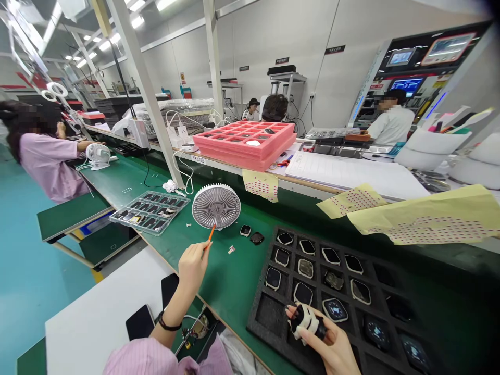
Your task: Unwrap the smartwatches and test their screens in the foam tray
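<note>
My left hand is closed around a slim orange tool, its tip pointing up in front of the round desk fan. My right hand grips a small black and cream piece above the black foam tray; fingers partly hide it, so its exact kind is unclear. Square watch bodies fill many of the tray's compartments, among them a pale-rimmed watch near my right fingers and a watch with a lit face. Another small watch case lies beside a dark round-cornered part on the green bench.
A clear plastic tray of dark parts lies left of the fan. Pink foam trays and paper sheets rest on the shelf, with yellow dotted sheets hanging over its edge. A co-worker sits at left.
</note>
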`<state>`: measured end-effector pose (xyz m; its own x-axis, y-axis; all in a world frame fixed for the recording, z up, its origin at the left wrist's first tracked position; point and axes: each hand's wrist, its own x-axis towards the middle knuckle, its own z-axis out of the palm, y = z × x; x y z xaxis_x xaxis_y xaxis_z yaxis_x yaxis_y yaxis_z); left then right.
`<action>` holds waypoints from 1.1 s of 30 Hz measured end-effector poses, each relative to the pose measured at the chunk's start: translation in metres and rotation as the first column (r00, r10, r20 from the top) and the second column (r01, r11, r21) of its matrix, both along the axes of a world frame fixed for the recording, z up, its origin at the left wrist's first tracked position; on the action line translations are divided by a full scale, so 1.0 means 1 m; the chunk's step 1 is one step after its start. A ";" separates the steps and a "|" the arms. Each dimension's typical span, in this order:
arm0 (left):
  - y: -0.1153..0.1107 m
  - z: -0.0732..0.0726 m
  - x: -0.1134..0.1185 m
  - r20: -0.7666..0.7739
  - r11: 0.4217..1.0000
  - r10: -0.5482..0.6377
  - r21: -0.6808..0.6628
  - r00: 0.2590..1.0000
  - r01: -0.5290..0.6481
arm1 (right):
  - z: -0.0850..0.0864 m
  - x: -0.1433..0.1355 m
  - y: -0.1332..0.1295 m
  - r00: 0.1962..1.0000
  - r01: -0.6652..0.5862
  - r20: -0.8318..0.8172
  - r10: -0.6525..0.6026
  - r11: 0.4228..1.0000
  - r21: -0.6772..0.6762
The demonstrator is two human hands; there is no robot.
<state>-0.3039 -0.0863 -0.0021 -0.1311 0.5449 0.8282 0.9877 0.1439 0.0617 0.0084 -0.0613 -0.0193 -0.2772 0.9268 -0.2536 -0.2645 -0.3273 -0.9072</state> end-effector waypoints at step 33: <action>0.001 -0.008 -0.001 -0.099 0.997 -0.036 0.068 0.994 0.043 | -0.004 0.001 0.001 1.000 -0.003 -0.012 0.003 1.000 -0.017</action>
<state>-0.3053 -0.0856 -0.0106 -0.0271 0.4881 0.8724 0.9943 0.1035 -0.0270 0.0094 -0.0601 -0.0228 -0.2828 0.9217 -0.2655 -0.2745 -0.3430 -0.8983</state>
